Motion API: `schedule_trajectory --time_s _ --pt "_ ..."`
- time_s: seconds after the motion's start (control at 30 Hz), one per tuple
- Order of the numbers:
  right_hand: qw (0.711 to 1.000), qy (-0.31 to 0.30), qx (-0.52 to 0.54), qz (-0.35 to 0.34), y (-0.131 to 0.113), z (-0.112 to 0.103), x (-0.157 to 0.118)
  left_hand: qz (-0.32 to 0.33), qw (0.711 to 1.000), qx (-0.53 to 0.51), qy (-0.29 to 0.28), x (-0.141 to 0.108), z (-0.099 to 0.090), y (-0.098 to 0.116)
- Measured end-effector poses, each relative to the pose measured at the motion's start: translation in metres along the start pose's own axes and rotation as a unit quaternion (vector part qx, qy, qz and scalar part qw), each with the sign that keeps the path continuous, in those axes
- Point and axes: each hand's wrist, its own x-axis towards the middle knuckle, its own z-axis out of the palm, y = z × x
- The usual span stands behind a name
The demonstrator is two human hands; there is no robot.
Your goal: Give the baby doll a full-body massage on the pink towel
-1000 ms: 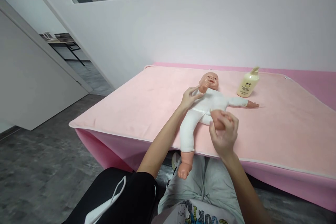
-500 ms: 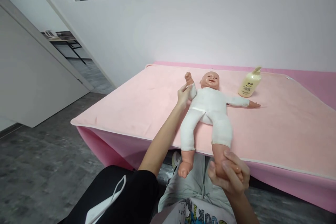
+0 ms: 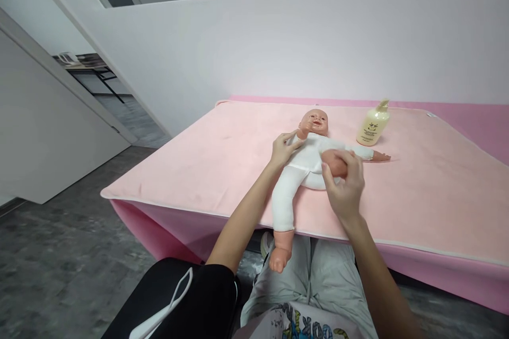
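A baby doll (image 3: 309, 149) with a white cloth body lies face up on the pink padded mat (image 3: 191, 169), head toward the wall. My left hand (image 3: 284, 149) is closed round the doll's arm on the left side, which is bent with its fist near the chin. In my right hand (image 3: 347, 180) is the doll's foot (image 3: 334, 163), lifted over its belly with that leg folded up. The other leg (image 3: 283, 212) hangs straight past the mat's front edge. The doll's other arm (image 3: 376, 155) stretches out to the right.
A pale yellow pump bottle (image 3: 373, 124) stands on the mat right of the doll's head. Behind the table rises a white wall (image 3: 318, 47). My legs (image 3: 330, 270) are under the table's front edge. A white door (image 3: 51, 111) is at the left.
My right hand has brought the doll's foot up from the front edge to over its belly, folding the leg. My left hand has bent the arm inward, its fist now by the chin.
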Motion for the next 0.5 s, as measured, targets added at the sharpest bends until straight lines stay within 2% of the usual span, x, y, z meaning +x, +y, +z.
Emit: schedule_trajectory --time_s 0.03,0.1,0.2,0.27,0.37,0.43,0.5 --pt "0.999 0.041 -0.010 -0.020 -0.008 -0.012 -0.014 -0.027 0.998 -0.058 0.025 0.002 -0.001 -0.001" --pt "0.994 0.083 -0.026 -0.062 -0.025 -0.035 -0.045 -0.093 0.978 -0.165 0.086 0.006 -0.005 -0.004" --pt "0.990 0.062 -0.051 -0.118 -0.039 -0.056 -0.082 -0.188 0.934 -0.253 0.168 0.011 -0.009 -0.006" --pt "0.987 0.053 -0.054 -0.143 -0.038 -0.052 -0.086 -0.199 0.925 -0.266 0.184 0.011 -0.010 -0.006" --pt "0.992 0.039 -0.029 -0.113 -0.023 -0.026 -0.063 -0.110 0.962 -0.206 0.139 0.007 -0.005 -0.001" --pt "0.999 0.009 -0.004 -0.046 -0.010 -0.005 -0.041 -0.023 0.992 -0.103 0.074 0.001 0.000 0.003" --pt "0.999 -0.043 0.016 -0.002 0.001 0.010 -0.023 0.050 0.998 0.025 0.003 -0.004 0.004 0.006"
